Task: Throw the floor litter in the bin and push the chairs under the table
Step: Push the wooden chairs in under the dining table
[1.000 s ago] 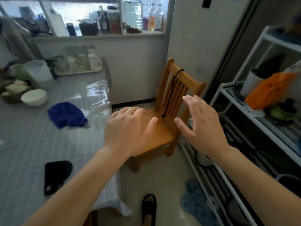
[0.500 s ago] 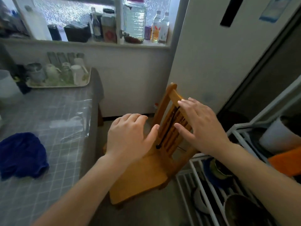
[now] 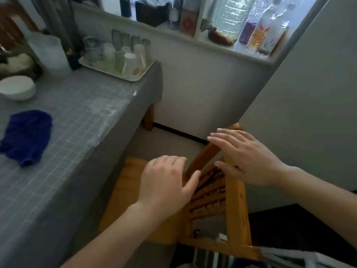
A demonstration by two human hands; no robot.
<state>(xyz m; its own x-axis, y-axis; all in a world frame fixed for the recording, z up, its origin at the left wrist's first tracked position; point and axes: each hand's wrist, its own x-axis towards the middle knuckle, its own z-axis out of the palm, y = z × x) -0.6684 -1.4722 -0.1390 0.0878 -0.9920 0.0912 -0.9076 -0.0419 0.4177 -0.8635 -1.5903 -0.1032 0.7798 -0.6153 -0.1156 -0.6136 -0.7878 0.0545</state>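
A wooden slat-back chair [image 3: 235, 207] stands right of the table [image 3: 83, 132], which wears a grey checked cloth. Its seat [image 3: 123, 188] is partly under the table's edge. My left hand [image 3: 166, 182] hovers over the seat just in front of the backrest, fingers apart, thumb near the slats. My right hand [image 3: 245, 157] lies flat on the backrest's top rail, fingers spread and not curled around it. No litter or bin is in view.
On the table lie a blue cloth [image 3: 27, 136], a white bowl [image 3: 17, 89], a clear jug [image 3: 50, 53] and a tray of cups [image 3: 119, 60]. A white fridge side [image 3: 301, 113] rises close right of the chair. Bottles line the window sill [image 3: 212, 43].
The view has moved closer and over the chair. My right hand has come down onto the backrest's top. The chair's seat now sits nearer the table's edge.
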